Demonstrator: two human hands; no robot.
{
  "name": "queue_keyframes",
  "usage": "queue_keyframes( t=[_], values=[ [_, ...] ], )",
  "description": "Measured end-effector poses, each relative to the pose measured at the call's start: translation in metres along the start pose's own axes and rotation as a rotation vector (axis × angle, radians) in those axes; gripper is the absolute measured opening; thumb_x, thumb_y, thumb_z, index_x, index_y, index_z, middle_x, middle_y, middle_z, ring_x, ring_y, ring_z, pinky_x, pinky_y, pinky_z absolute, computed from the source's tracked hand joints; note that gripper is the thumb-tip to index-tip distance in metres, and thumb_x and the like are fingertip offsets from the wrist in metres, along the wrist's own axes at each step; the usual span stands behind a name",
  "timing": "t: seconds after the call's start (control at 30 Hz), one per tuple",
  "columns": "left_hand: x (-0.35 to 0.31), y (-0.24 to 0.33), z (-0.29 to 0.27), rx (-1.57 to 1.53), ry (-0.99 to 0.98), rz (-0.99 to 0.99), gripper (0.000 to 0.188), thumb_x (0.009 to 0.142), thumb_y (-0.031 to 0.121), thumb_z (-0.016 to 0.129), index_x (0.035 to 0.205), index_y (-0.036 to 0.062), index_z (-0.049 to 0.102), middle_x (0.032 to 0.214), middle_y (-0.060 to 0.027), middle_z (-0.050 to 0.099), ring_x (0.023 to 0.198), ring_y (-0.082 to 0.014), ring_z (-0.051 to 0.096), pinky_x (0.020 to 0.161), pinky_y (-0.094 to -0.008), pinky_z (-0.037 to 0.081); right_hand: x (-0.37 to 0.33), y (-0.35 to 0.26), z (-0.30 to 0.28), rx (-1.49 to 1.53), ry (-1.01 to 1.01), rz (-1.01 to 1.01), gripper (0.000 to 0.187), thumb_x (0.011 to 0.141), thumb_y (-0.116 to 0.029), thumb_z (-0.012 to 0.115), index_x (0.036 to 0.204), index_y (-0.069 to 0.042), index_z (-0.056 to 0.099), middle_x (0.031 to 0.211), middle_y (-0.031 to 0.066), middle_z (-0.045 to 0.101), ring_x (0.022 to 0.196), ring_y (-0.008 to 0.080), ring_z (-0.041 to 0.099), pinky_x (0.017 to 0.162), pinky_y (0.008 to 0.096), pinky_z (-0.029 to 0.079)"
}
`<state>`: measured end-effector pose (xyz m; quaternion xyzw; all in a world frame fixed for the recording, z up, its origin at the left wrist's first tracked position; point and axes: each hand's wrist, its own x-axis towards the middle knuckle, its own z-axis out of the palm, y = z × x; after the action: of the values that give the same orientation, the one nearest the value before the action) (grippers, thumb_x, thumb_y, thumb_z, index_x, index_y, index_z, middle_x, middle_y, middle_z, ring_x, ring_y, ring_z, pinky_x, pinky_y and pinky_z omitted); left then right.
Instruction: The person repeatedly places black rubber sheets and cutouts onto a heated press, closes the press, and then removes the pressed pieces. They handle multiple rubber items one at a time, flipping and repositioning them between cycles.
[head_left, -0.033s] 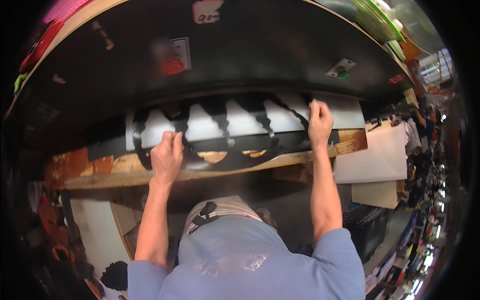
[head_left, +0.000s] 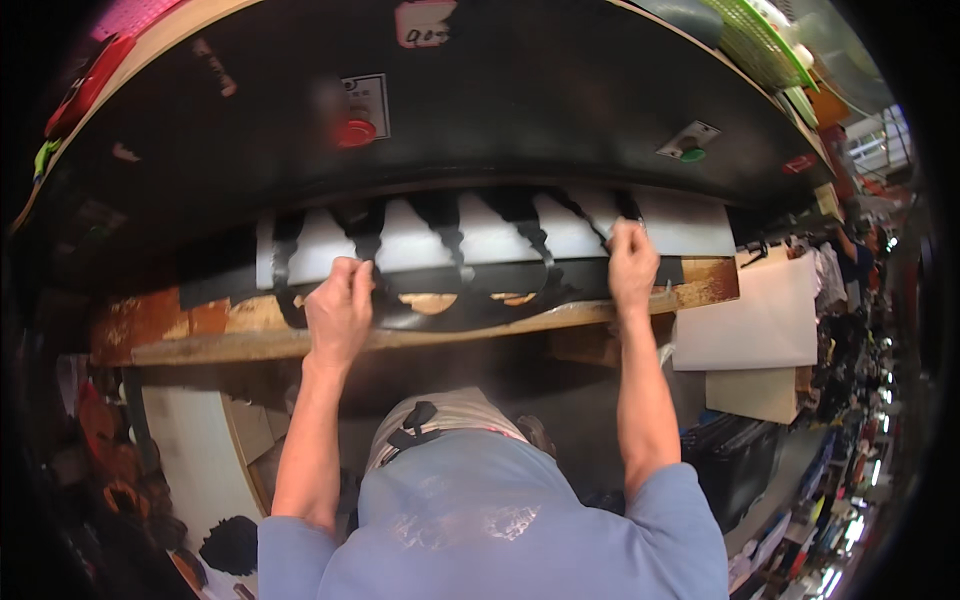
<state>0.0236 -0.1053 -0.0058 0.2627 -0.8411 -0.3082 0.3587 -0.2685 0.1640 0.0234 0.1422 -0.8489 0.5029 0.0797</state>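
Note:
A black sheet (head_left: 470,300) with long cut-out strips lies over a white board (head_left: 680,225) on the bed of a big black press (head_left: 540,110). My left hand (head_left: 340,305) is closed on the sheet's left part, near one of the strips. My right hand (head_left: 632,265) grips the sheet near its right end, fingers curled over a strip. Both arms reach forward from the lower edge, and my blue shirt and apron fill the bottom of the view. The sheet's far edge is hidden under the press head.
A worn wooden slab (head_left: 230,345) carries the sheet at the front. On the press face are a red button (head_left: 355,132) and a green button (head_left: 692,155). Cream boards (head_left: 745,325) hang at the right, a green basket (head_left: 760,40) sits on top, and cluttered shelves run along the right.

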Motion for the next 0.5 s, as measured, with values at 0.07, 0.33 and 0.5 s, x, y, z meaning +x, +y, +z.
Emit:
queue_keyframes(
  t=[0.07,0.33,0.5],
  values=[
    [-0.015,0.012,-0.002,0.115,0.014,0.105,0.019,0.1,0.016,0.075,0.108,0.0012,0.067,0.083,-0.0169,0.075,0.081,-0.0399,0.072,0.074,-0.0492,0.055,-0.042,0.022,0.005,-0.196,-0.028,-0.681,0.018,0.1,-0.017,0.071,0.09,-0.002,0.072,0.077,0.0138,0.068,0.077,0.0313,0.065,0.078,0.0392,0.051],
    [0.009,0.041,-0.03,0.445,-0.331,-0.154,0.037,0.101,0.027,0.073,0.082,-0.0042,0.069,0.074,-0.0285,0.068,0.077,-0.0498,0.068,0.072,-0.0552,0.054,-0.053,0.013,0.003,-0.012,-0.617,-0.43,0.031,0.096,-0.022,0.08,0.078,0.0,0.069,0.071,0.0082,0.061,0.074,0.0239,0.053,0.075,0.0385,0.045],
    [0.003,0.053,-0.059,0.315,-0.354,-0.239,0.042,0.104,0.026,0.069,0.079,-0.007,0.066,0.077,-0.032,0.065,0.076,-0.0519,0.064,0.071,-0.0568,0.052,-0.058,-0.006,-0.014,0.087,-0.541,-0.273,0.032,0.097,-0.021,0.079,0.078,0.0,0.066,0.066,0.0124,0.056,0.06,0.0222,0.047,0.064,0.0358,0.042]
  ],
)
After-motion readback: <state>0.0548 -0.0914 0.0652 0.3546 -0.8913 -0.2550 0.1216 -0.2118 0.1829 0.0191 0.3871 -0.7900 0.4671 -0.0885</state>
